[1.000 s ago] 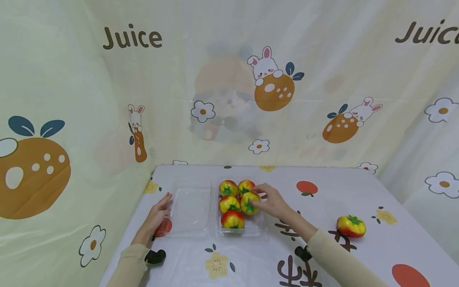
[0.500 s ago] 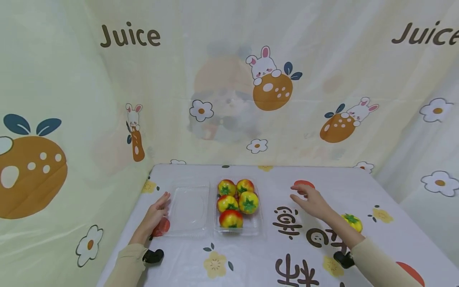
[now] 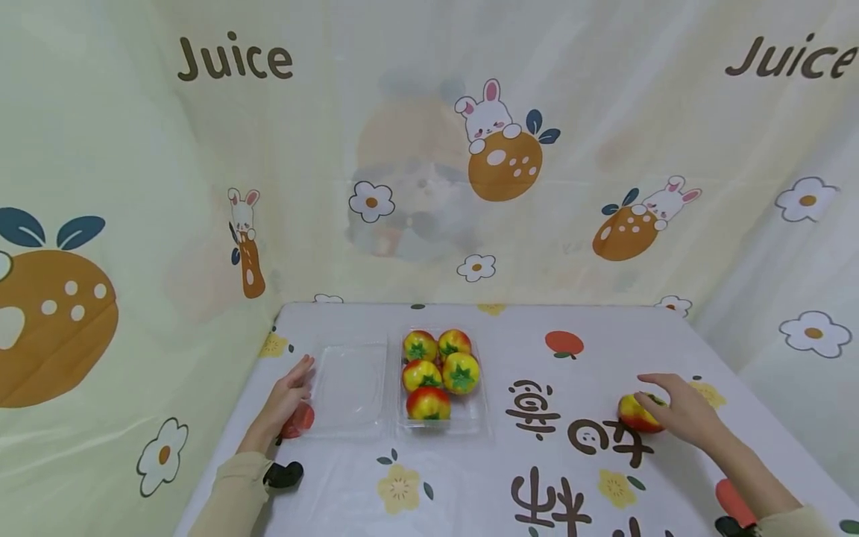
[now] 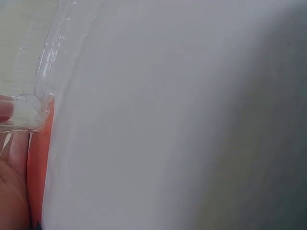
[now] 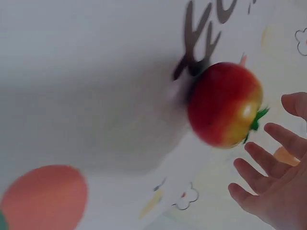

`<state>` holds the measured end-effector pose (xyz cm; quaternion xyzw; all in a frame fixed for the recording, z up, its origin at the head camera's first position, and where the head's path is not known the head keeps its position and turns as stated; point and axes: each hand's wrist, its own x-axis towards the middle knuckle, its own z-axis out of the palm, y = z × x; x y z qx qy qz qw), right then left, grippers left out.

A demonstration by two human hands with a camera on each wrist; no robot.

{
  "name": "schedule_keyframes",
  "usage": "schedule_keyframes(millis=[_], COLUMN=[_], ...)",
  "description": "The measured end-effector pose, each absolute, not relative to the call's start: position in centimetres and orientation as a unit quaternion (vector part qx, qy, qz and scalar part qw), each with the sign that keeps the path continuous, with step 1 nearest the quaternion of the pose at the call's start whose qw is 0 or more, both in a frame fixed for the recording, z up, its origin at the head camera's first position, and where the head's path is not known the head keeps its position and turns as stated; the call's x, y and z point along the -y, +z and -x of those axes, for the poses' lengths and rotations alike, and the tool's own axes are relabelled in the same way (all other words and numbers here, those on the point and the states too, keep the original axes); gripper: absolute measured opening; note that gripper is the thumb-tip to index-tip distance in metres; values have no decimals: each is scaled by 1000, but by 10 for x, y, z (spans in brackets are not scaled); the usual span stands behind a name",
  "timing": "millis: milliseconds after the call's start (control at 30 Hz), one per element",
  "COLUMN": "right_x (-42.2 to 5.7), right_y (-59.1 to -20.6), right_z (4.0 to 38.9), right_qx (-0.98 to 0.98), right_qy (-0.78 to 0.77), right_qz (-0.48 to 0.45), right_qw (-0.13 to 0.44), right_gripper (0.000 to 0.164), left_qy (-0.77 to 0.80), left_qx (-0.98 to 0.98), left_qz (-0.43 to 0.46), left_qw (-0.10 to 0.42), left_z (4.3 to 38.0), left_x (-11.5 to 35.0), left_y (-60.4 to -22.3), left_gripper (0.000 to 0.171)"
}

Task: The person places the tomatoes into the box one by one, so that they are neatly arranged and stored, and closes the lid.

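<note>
Near the table's right side lies a red-and-yellow fruit (image 3: 638, 415) with a green leafy top, shaped like a persimmon or tomato. My right hand (image 3: 686, 409) reaches over it, fingers spread and apart from it; the right wrist view shows a gap between the fingertips and the fruit (image 5: 225, 104). Several similar fruits (image 3: 428, 403) sit in the right half of a clear plastic clamshell box (image 3: 471, 420). My left hand (image 3: 285, 397) rests with extended fingers at the outer edge of the box's opened lid (image 3: 350, 388). Part of that hand (image 4: 12, 196) shows by the clear plastic (image 4: 44, 67).
A white tablecloth (image 3: 335, 477) printed with flowers, red fruit and dark lettering covers the table. Patterned curtains (image 3: 537, 283) hang behind it and at both sides.
My right hand has let go of a fruit in the box and moved right, over to the lone fruit. My left hand stays at the lid.
</note>
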<state>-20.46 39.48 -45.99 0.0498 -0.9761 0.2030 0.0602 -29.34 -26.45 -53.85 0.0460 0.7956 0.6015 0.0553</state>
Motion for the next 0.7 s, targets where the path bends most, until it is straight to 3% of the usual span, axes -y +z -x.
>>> schedule_keyframes(millis=[433, 567, 700], right_x=[-416, -418, -419], right_y=[-490, -492, -491], right_z=[188, 193, 196], right_qx=[973, 972, 964], right_qy=[219, 233, 265], right_qz=[-32, -14, 16], right_qw=[61, 42, 23], right_gripper=[56, 65, 60], left_qy=[613, 608, 610], left_qx=[-787, -791, -789], left_qz=[-47, -46, -48], left_qw=[51, 52, 51], left_z=[295, 293, 292], left_x=[267, 267, 265], left_y=[-540, -539, -537], left_gripper=[60, 59, 59])
